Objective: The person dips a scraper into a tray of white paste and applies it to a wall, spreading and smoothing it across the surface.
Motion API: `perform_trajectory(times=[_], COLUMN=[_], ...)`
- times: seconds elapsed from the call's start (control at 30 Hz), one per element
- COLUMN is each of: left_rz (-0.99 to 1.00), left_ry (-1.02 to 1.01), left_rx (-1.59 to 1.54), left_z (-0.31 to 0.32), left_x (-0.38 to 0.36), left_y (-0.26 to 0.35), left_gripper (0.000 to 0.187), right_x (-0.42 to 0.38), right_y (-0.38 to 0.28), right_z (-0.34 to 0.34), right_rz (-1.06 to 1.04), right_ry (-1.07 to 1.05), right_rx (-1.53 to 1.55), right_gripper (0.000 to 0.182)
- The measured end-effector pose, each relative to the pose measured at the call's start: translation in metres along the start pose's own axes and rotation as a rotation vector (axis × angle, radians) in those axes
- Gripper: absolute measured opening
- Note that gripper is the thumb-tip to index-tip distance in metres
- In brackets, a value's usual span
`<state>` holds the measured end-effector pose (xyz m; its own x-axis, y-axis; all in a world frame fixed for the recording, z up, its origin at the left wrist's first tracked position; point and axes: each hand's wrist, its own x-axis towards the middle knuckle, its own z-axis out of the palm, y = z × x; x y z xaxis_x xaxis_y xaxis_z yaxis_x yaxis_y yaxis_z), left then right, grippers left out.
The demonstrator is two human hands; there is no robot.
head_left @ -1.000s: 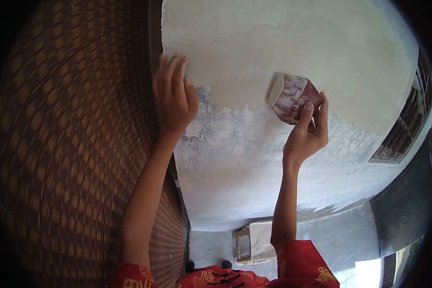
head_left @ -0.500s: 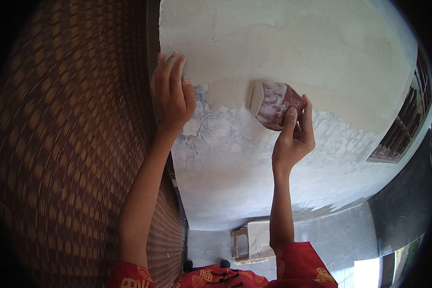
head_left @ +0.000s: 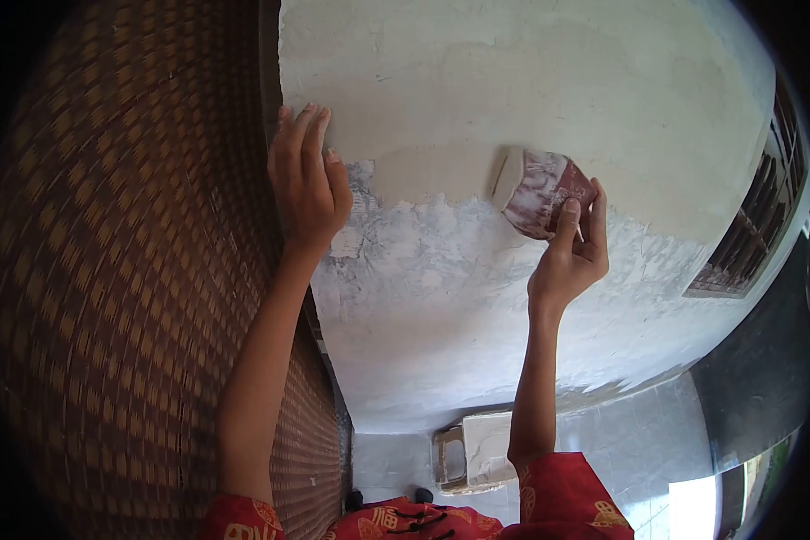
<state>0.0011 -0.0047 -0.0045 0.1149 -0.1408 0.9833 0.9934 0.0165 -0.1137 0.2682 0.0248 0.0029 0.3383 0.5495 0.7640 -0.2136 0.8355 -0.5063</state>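
Note:
My right hand (head_left: 567,265) pinches a brown-red putty spreader (head_left: 542,191) between thumb and fingers. White putty smears much of its face, and its pale left edge lies close against the wall (head_left: 513,99). The spreader is at the border between the smooth cream coat above and the rough, patchy white area below. My left hand (head_left: 310,184) is open, its fingers stretched upward along the wall's left edge beside the woven panel. It holds nothing. Whether its palm presses on the wall is hard to tell.
A brown woven panel (head_left: 135,270) fills the left side. Below, a putty-stained stool or step (head_left: 490,450) stands on the grey tiled floor (head_left: 391,459). A barred vent or window opening (head_left: 742,225) is at the right, above a dark surface (head_left: 756,369).
My right hand has slid the spreader to the right along the wall. My left hand stays by the wall's edge; the view has shifted slightly.

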Motion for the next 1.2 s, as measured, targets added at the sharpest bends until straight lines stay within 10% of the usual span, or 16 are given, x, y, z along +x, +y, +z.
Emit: perform_trajectory(times=[1.2], left_rz=[-0.003], left_ry=[0.028], left_rx=[-0.025], left_z=[0.003], left_x=[-0.003], left_y=[-0.003], left_gripper=[0.041], right_x=[-0.022], right_y=[0.03], right_z=[0.021], right_rz=[-0.14], right_ry=[-0.072], right_rx=[-0.203], right_gripper=[0.031])
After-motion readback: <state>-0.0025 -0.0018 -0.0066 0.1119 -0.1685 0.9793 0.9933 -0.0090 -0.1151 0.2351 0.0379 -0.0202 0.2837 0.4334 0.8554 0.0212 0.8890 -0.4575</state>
